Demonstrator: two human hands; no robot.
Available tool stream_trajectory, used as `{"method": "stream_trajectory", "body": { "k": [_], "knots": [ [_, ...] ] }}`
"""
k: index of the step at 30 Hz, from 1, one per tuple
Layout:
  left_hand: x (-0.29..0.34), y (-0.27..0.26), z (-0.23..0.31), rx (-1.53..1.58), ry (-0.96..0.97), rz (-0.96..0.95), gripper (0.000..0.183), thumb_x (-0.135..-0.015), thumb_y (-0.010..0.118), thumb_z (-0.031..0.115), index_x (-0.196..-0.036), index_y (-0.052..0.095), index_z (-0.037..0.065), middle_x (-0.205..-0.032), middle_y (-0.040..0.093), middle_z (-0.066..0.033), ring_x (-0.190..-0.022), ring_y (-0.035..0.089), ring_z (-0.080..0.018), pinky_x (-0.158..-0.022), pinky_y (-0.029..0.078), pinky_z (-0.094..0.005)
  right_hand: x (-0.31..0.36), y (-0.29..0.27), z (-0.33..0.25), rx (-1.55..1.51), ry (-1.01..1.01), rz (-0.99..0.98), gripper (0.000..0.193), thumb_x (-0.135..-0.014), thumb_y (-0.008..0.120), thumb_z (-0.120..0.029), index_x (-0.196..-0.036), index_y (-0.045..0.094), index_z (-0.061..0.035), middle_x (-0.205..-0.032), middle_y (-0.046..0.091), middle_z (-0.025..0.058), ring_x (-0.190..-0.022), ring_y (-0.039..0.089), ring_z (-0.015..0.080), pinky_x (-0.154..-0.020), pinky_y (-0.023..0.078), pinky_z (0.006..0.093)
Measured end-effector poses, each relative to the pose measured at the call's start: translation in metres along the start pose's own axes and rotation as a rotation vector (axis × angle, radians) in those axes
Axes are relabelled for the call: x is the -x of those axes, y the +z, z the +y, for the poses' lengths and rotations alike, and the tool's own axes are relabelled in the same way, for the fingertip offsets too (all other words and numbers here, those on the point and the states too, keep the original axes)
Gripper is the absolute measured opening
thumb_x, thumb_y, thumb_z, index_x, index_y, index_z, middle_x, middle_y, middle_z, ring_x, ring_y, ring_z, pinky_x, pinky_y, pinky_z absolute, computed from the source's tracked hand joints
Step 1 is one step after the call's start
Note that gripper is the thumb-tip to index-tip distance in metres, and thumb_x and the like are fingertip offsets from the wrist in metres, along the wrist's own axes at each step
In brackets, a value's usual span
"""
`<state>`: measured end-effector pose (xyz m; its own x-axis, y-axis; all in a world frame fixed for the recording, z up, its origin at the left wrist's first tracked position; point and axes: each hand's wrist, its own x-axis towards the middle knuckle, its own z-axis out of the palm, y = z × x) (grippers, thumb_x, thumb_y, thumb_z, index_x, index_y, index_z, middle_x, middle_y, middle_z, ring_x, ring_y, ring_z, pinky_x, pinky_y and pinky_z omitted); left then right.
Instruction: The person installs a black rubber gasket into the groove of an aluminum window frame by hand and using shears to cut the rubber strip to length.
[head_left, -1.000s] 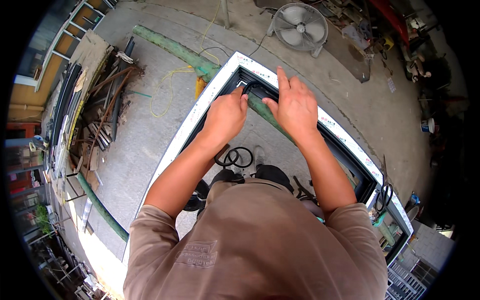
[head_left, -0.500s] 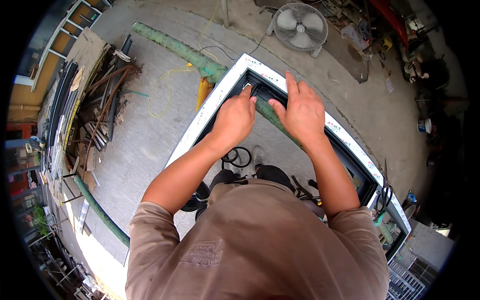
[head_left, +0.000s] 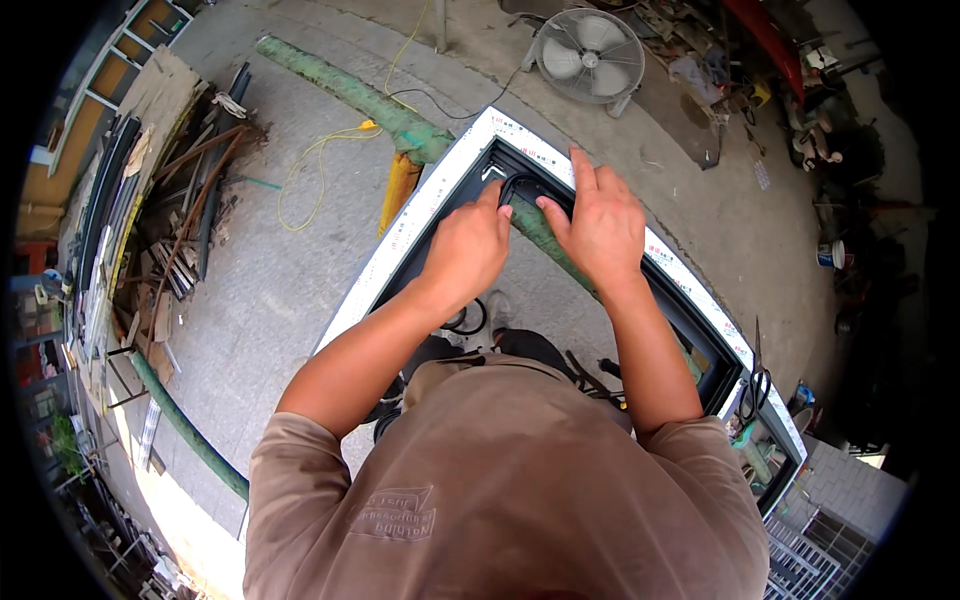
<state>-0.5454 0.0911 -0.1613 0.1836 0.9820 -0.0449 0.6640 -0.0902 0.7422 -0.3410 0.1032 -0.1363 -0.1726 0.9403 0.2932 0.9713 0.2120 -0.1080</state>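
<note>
A window frame [head_left: 395, 245] with white printed film over its outer faces and dark inner channels lies in front of me, one corner pointing away. Near that corner a black rubber strip [head_left: 520, 180] bends in a small loop inside the frame. My left hand [head_left: 465, 250] pinches the strip there, its index finger reaching into the corner and its thumb beside the strip. Over the right-hand rail my right hand [head_left: 603, 222] lies with fingers stretched out and thumb extended toward the strip; its palm underside is hidden. More black strip [head_left: 480, 318] hangs in coils below, near my legs.
Black-handled scissors [head_left: 757, 385] rest on the frame at the right. A green pipe [head_left: 350, 85] runs beneath the frame, with a yellow support [head_left: 398, 190]. Beyond stands a floor fan [head_left: 590, 58]; a yellow cable [head_left: 320, 165] crosses the concrete. Scrap lengths [head_left: 180, 250] are piled at left.
Both hands stay at nearly the same spots on the frame. My left index finger has drawn back slightly, and the strip's bend shows more plainly. The view has shifted a little.
</note>
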Motion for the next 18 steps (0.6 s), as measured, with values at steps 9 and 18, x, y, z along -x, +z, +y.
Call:
{"method": "stream_trajectory", "body": {
  "k": [9, 18],
  "knots": [
    [0.008, -0.0039, 0.0091, 0.024, -0.092, -0.111, 0.047, -0.116, 0.055, 0.024, -0.154, 0.057, -0.004, -0.107, 0.076, -0.0366, -0.105, 0.073, -0.0563, -0.093, 0.056, -0.0626, 0.0004, 0.0032, -0.001, -0.016, 0.032, 0.03, 0.074, -0.089, 0.09, -0.045, -0.148, 0.068, -0.0081, -0.105, 0.07, 0.0126, -0.099, 0.072, 0.0337, -0.085, 0.058, 0.0465],
    [0.0006, -0.0036, 0.0046, 0.064, -0.075, -0.08, 0.048, -0.116, 0.054, 0.025, -0.155, 0.057, -0.004, -0.107, 0.076, -0.0365, -0.106, 0.073, -0.0566, -0.094, 0.055, -0.0625, -0.0022, 0.0045, -0.0028, -0.043, 0.07, 0.042, 0.065, -0.086, 0.092, -0.041, -0.139, 0.07, -0.0103, -0.103, 0.071, 0.0123, -0.099, 0.074, 0.0351, -0.086, 0.058, 0.0467]
  ]
}}
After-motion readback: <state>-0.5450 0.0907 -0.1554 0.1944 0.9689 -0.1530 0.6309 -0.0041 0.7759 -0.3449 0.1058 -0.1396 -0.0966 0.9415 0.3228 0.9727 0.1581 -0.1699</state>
